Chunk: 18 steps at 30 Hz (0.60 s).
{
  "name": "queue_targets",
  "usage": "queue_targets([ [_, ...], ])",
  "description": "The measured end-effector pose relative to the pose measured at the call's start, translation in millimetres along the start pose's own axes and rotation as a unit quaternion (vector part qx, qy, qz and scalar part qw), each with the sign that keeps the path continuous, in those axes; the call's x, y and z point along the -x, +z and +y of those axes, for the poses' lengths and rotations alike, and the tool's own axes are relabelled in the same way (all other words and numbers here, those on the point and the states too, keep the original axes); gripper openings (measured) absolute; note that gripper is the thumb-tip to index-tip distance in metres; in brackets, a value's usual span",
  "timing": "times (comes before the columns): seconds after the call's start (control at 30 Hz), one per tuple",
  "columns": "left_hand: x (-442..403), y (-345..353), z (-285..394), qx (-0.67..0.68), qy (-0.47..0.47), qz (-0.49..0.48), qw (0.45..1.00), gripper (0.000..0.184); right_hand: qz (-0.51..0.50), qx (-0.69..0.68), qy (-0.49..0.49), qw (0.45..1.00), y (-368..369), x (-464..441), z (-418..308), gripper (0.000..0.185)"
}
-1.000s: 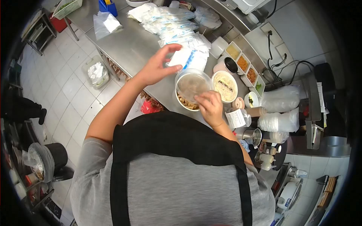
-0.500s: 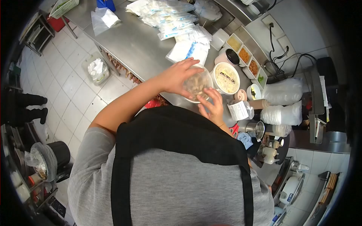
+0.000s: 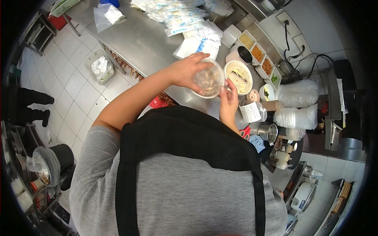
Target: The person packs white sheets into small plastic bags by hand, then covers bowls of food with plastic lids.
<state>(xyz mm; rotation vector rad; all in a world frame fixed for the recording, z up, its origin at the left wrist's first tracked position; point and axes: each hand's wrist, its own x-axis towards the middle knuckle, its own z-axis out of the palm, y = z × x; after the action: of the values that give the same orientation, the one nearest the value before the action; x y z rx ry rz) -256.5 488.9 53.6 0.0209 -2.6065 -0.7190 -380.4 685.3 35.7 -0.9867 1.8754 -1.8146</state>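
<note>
A round tub (image 3: 209,80) with a see-through lid and blurry brownish contents is in front of me at the counter's near edge. My left hand (image 3: 189,72) curves around its left side, the fingers at the far rim and the thumb at the near rim. At the right edge of the lid, the thumb and fingers of my right hand (image 3: 229,103) pinch the rim. Just right of the tub stands a second white tub (image 3: 238,77) with pale contents and black handwriting on its lid.
White trays of chopped toppings (image 3: 258,53) line the counter's back edge. Packaged napkins (image 3: 185,19) lie at the far side. A labelled container (image 3: 250,112), red-handled scissors (image 3: 245,133), a metal pot (image 3: 268,133) and stacked plastic lids (image 3: 295,118) stand at right. A bin (image 3: 100,67) sits on the floor.
My right hand has moved up along the tub's right rim, and its spread fingers have come together on the edge. The left hand still holds the tub's left side.
</note>
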Motion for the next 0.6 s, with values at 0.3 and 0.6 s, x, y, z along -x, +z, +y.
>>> queue_targets([
  [0.3,-1.1,-2.5,-2.1,-0.019,-0.012,-0.044,0.999,0.102,0.025,0.186,-0.057,0.981,17.1,-0.4,0.8,0.042],
  [0.6,5.7,0.3,19.2,-0.042,0.044,-0.114,0.992,0.112,0.036,0.295,0.003,0.955,2.6,12.4,-4.8,0.029],
])
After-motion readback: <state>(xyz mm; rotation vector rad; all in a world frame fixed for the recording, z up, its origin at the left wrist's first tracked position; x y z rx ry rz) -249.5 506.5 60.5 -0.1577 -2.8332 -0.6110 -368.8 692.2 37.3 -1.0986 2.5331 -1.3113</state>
